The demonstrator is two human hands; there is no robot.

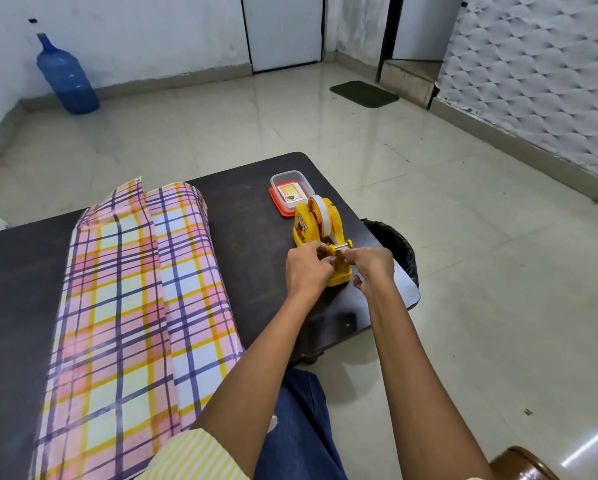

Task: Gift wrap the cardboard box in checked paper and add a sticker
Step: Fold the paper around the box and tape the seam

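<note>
Striped sleeve [200,457] sits closest in my feed; both arms reach out to the yellow tape dispenser [320,226] on the bench [249,216].
I see the left hand [306,271] with its fingers [320,252] curled on the dispenser's near end, and the right hand [372,270] pinching at the cutter with thumb and forefinger; whether tape sits in that pinch I cannot tell. Just beyond the fingers stands the white tape roll [320,211], and past it a clear container [288,180] holding a sticker [292,192]. Well left of the fingers lies the checked paper [134,289], folded into a long hump. Right of them a black-lined bin [397,244] stands beside the bench.
</note>
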